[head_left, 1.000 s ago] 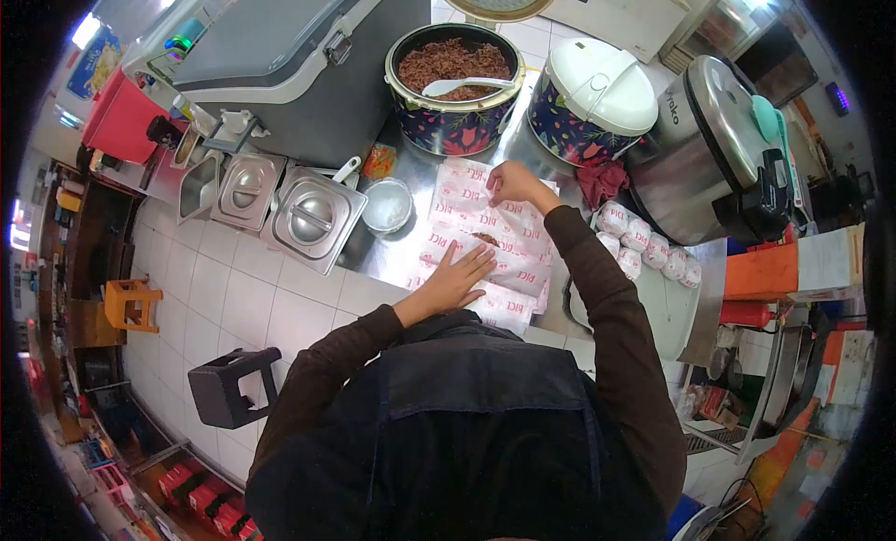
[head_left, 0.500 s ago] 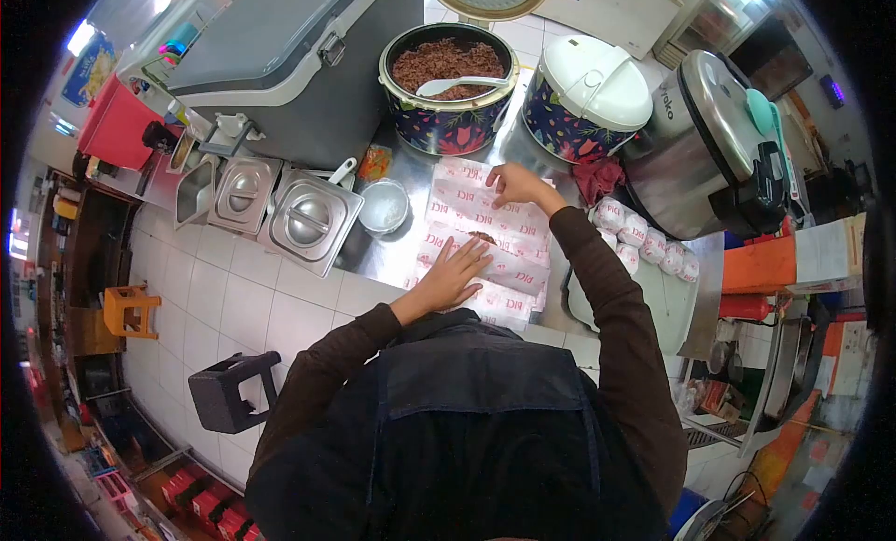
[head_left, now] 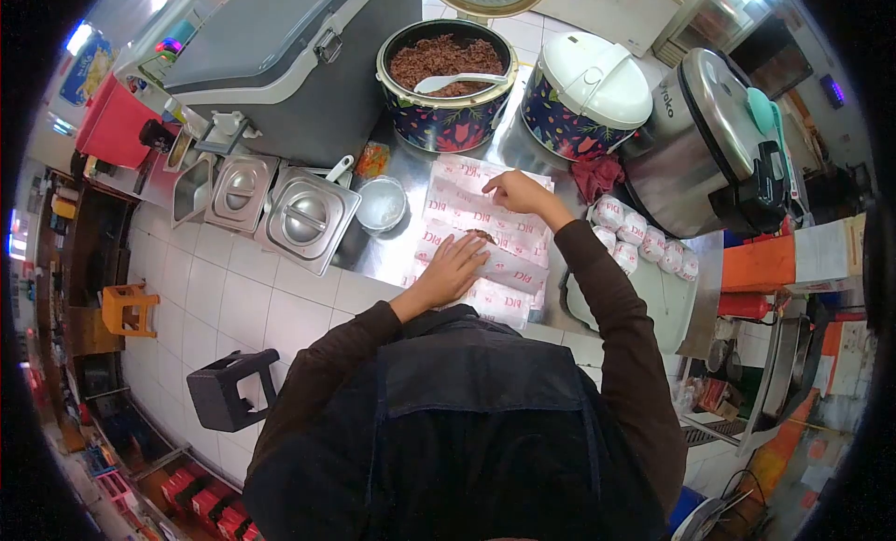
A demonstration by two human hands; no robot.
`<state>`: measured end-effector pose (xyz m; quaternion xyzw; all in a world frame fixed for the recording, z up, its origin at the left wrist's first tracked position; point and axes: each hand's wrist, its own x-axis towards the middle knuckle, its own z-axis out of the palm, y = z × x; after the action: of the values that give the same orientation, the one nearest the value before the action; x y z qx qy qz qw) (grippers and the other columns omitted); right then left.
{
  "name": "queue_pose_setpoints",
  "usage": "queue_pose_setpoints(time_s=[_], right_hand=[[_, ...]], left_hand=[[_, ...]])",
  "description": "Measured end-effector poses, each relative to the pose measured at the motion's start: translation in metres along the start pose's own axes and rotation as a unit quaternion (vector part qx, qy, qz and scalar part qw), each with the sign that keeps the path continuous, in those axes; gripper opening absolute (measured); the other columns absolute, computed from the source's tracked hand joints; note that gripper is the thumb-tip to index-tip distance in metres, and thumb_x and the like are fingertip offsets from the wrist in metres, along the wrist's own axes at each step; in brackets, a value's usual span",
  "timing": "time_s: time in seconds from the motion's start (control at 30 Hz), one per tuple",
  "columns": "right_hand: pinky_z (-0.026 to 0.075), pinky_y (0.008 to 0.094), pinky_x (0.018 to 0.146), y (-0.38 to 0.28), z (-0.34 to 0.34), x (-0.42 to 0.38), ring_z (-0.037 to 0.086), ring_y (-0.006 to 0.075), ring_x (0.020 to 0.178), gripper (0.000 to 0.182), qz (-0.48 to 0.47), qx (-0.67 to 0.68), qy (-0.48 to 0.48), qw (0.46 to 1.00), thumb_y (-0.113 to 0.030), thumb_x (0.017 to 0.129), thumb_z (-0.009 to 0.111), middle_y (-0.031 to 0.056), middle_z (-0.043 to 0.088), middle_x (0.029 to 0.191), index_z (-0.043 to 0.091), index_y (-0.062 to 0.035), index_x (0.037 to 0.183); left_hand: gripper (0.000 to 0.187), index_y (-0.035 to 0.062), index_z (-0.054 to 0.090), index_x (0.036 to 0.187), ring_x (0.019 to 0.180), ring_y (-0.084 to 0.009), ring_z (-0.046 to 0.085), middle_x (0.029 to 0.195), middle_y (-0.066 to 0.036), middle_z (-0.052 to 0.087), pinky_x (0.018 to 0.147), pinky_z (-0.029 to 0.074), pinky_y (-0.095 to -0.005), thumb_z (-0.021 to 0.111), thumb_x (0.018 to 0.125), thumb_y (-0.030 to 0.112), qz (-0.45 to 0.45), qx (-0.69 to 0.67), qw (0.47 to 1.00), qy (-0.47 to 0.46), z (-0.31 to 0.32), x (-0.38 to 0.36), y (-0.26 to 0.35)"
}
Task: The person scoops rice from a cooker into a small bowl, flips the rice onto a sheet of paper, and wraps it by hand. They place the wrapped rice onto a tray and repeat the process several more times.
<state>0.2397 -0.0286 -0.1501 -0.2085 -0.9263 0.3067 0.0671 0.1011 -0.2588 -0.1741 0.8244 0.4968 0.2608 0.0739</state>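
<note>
My left hand lies flat, fingers stretched out, on the lower, folded-up part of a printed wrapping paper. A bit of dark reddish-brown rice peeks out at its fingertips; the fold and the hand hide the rest. Higher up, over the right part of the paper, my right hand is bent with its fingers curled down and pressed together. Whether they pinch the sheet cannot be made out. Several layers of the same paper are stacked on the metal table.
Behind the paper stand an open rice pot with a white paddle, a closed pot and a steel cooker. Several wrapped bundles sit on a tray at right. A clear bowl and lidded steel pans are at left.
The right hand has shifted very slightly, its fingers a little more tucked under. The left hand stays on the fold almost unmoved, and the view has tilted a touch.
</note>
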Motion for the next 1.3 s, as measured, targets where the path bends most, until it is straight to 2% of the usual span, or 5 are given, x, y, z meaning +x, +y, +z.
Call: queue_pose_setpoints(time_s=[0.37,0.8,0.97,1.1,1.3], right_hand=[[0.046,0.0271,0.054,-0.05,0.029,-0.042,0.058,0.0108,0.055,0.028,0.177,0.289,-0.059,0.939,-0.012,0.058,0.083,0.0061,0.066,0.065,0.068,-0.0058,0.08],[0.04,0.0252,0.051,-0.023,0.033,-0.026,0.057,0.0083,0.056,0.031,0.12,0.244,-0.08,0.959,-0.009,0.064,0.081,0.0026,0.063,0.064,0.062,-0.0026,0.088],[0.046,0.0333,0.063,-0.061,0.0,-0.027,0.06,0.0218,0.071,0.03,0.024,-0.266,0.442,0.856,-0.02,0.067,0.077,0.0057,0.062,0.076,0.064,-0.0068,0.09],[0.047,0.0371,0.069,-0.102,0.03,-0.06,0.059,0.0272,0.077,0.024,-0.055,-0.189,0.153,0.968,-0.018,0.07,0.069,0.0067,0.061,0.081,0.065,-0.0073,0.091],[0.046,0.0366,0.065,-0.083,0.048,-0.071,0.06,0.0259,0.077,0.022,-0.009,-0.165,0.082,0.983,-0.013,0.072,0.06,0.0066,0.061,0.079,0.065,-0.0078,0.092]], left_hand=[[0.028,0.0034,0.061,0.1,0.077,-0.0216,0.058,0.093,-0.009,0.059,0.065,0.047,-0.0312,0.068,0.073,0.001,-0.164,-0.154,0.97,0.095,0.025,-0.012,0.0],[0.032,0.0047,0.031,0.088,0.065,-0.0167,0.063,0.072,-0.011,0.058,0.057,0.05,-0.0254,0.062,0.081,-0.003,-0.433,-0.492,0.686,0.315,0.033,0.006,-0.005],[0.032,0.0049,0.031,0.089,0.066,-0.0173,0.064,0.073,-0.011,0.058,0.06,0.05,-0.0247,0.059,0.079,-0.007,-0.394,-0.486,0.706,0.332,0.034,0.001,0.003],[0.03,0.006,0.032,0.087,0.069,-0.0185,0.064,0.075,-0.012,0.058,0.062,0.051,-0.0272,0.059,0.081,-0.006,-0.386,-0.499,0.699,0.338,0.023,0.007,0.011],[0.017,0.0044,0.053,0.091,0.091,-0.0283,0.06,0.084,-0.011,0.06,0.076,0.047,-0.0394,0.06,0.076,0.001,-0.073,-0.016,0.983,0.168,-0.001,0.0,0.012]])
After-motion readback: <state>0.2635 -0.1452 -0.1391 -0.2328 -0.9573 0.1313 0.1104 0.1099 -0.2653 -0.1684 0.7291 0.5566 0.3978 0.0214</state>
